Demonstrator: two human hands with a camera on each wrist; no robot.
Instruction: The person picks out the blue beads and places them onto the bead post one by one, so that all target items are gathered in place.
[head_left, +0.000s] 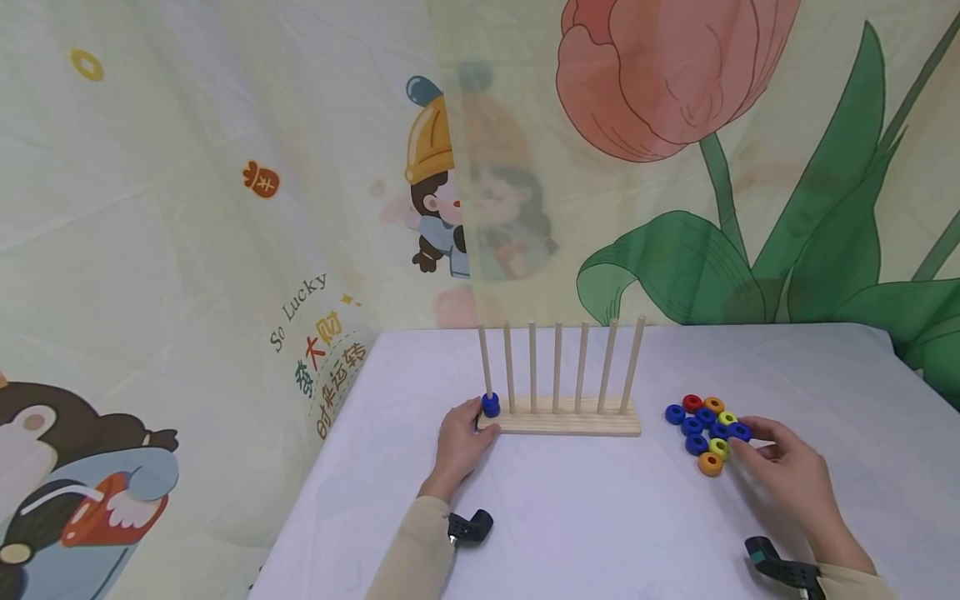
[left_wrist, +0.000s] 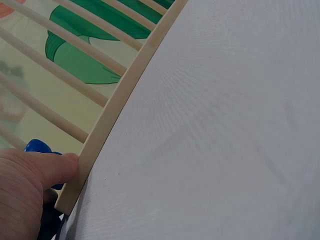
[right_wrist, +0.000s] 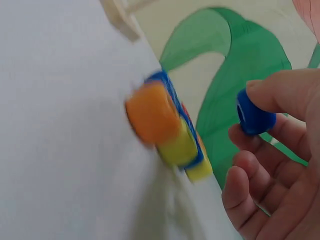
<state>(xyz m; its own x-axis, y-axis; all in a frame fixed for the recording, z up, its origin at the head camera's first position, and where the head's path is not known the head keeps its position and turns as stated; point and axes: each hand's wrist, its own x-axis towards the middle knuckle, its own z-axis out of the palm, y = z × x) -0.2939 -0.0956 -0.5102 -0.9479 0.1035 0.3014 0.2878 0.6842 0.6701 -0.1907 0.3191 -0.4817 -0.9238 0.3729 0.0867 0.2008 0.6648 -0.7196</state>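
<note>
1. Right hand: pinching a blue bead, right of the peg rack.
2. Left hand: gripping the rack's left end, thumb on base front.
3. At least one threaded blue bead, rack's leftmost peg.
4. Loose beads, mixed colours: clustered right of rack, on white table.
5. Tulip-print cloth behind rack.

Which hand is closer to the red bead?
Right. The right hand pinches a blue bead, right of the red bead; the left hand is farther away, to its left, holding the wooden peg stand.
</note>
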